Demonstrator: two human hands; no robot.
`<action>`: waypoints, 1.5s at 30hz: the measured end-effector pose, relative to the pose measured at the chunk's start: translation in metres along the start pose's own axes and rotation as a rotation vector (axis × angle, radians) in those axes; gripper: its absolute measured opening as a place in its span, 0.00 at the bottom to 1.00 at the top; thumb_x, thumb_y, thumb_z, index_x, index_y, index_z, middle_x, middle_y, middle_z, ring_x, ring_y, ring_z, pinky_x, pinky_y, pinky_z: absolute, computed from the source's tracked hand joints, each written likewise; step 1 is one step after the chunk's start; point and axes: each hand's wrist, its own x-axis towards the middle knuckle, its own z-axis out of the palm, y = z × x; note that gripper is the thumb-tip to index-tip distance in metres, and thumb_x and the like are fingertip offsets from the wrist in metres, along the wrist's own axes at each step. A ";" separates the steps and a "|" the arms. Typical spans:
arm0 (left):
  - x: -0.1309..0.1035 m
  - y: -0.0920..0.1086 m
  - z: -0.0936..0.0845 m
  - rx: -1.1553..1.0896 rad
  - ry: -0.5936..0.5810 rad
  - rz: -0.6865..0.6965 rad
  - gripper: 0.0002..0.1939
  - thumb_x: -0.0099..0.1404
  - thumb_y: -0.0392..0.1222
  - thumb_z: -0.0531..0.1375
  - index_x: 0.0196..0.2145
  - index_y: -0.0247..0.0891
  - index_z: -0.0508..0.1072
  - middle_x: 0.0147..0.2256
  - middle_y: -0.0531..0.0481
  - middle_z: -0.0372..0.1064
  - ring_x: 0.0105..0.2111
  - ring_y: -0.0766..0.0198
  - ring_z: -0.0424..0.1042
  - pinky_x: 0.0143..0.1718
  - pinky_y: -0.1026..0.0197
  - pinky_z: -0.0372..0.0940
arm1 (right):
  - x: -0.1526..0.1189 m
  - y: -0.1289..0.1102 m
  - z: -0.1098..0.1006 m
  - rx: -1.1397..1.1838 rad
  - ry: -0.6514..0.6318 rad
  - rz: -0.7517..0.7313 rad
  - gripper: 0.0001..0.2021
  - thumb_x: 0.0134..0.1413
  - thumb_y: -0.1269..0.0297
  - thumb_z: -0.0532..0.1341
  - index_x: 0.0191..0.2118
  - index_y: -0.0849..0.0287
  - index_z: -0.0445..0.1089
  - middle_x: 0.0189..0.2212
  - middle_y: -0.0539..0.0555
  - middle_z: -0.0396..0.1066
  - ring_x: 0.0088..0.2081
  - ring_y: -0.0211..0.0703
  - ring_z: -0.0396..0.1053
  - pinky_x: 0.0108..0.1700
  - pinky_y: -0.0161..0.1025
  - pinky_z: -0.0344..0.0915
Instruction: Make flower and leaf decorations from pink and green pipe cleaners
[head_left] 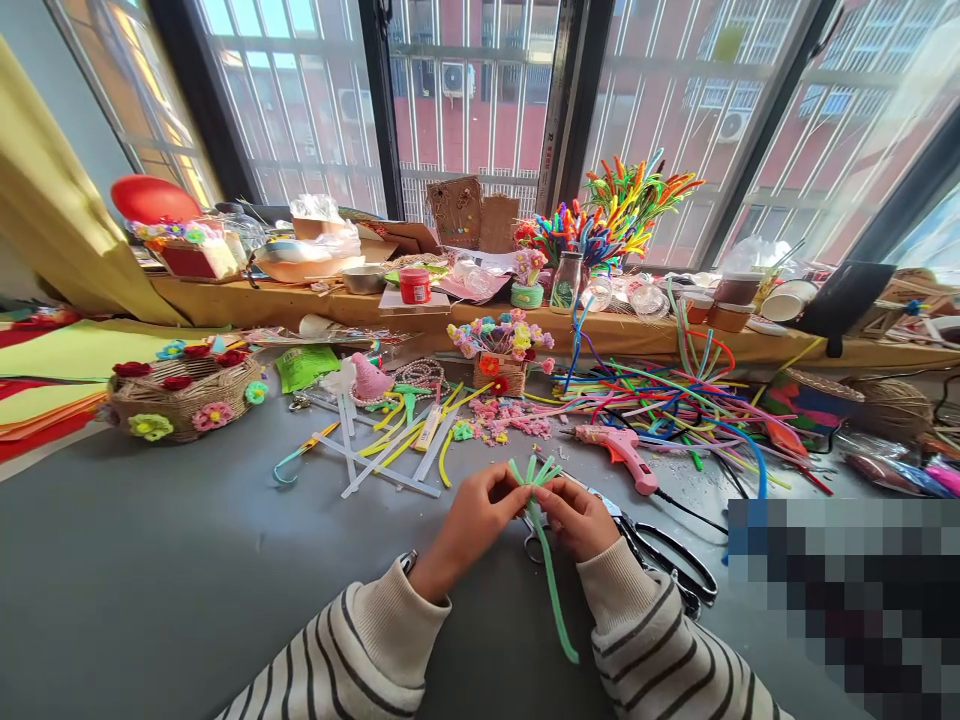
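Between my two hands is a light green pipe cleaner piece (553, 590), with several short ends fanned out on top and one long stem hanging down toward me. My left hand (484, 515) pinches it from the left, thumb and forefinger closed at the point where the ends meet. From the other side my right hand (577, 512) grips the same spot between its fingertips. Black-handled scissors (675, 560) lie on the table just right of my right hand, partly covered by it. A small metal scissor loop (534, 545) shows beneath my hands.
A pink glue gun (626, 455) with its cord lies right of centre. Behind it spreads a pile of coloured pipe cleaners (660, 400). Clear glue sticks (390, 472) and yellow strips are left of centre. A flower-trimmed woven basket (184, 400) stands at the left.
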 end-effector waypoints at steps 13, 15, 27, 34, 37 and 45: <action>0.001 0.006 0.000 -0.303 -0.001 -0.151 0.12 0.47 0.46 0.57 0.19 0.33 0.63 0.17 0.55 0.60 0.20 0.71 0.60 0.24 0.67 0.57 | 0.002 0.005 0.000 0.348 -0.245 0.205 0.11 0.32 0.61 0.63 0.24 0.63 0.67 0.16 0.48 0.64 0.13 0.25 0.51 0.13 0.25 0.40; 0.001 0.005 0.001 -0.258 0.035 -0.123 0.12 0.48 0.46 0.56 0.19 0.33 0.63 0.17 0.55 0.60 0.20 0.70 0.60 0.23 0.67 0.57 | 0.001 0.002 0.002 0.407 -0.297 0.250 0.10 0.31 0.63 0.63 0.23 0.63 0.67 0.16 0.48 0.63 0.13 0.24 0.49 0.12 0.24 0.38; 0.001 0.009 0.001 -0.339 0.049 -0.152 0.11 0.48 0.45 0.56 0.18 0.34 0.62 0.17 0.56 0.58 0.19 0.72 0.58 0.22 0.68 0.55 | -0.001 -0.004 0.009 0.591 -0.398 0.353 0.08 0.32 0.68 0.62 0.25 0.63 0.67 0.19 0.47 0.62 0.16 0.24 0.53 0.15 0.22 0.48; 0.001 0.007 0.000 -0.378 0.004 -0.148 0.12 0.49 0.45 0.55 0.18 0.34 0.61 0.17 0.57 0.56 0.19 0.73 0.57 0.22 0.69 0.55 | 0.000 -0.006 0.007 0.450 -0.306 0.364 0.07 0.31 0.65 0.61 0.23 0.61 0.66 0.18 0.47 0.64 0.16 0.28 0.55 0.18 0.27 0.52; 0.000 0.008 0.001 -0.350 0.016 -0.146 0.11 0.49 0.45 0.55 0.18 0.33 0.62 0.17 0.56 0.58 0.20 0.72 0.58 0.24 0.68 0.56 | 0.002 -0.005 0.004 0.345 -0.216 0.272 0.08 0.31 0.62 0.61 0.21 0.62 0.65 0.16 0.48 0.63 0.16 0.30 0.56 0.17 0.28 0.52; -0.001 0.009 0.002 -0.351 -0.011 -0.204 0.10 0.48 0.44 0.57 0.20 0.33 0.63 0.18 0.56 0.60 0.20 0.72 0.61 0.26 0.68 0.59 | 0.006 0.001 -0.002 0.192 -0.012 -0.061 0.11 0.33 0.60 0.62 0.20 0.62 0.62 0.12 0.43 0.59 0.15 0.27 0.55 0.17 0.27 0.52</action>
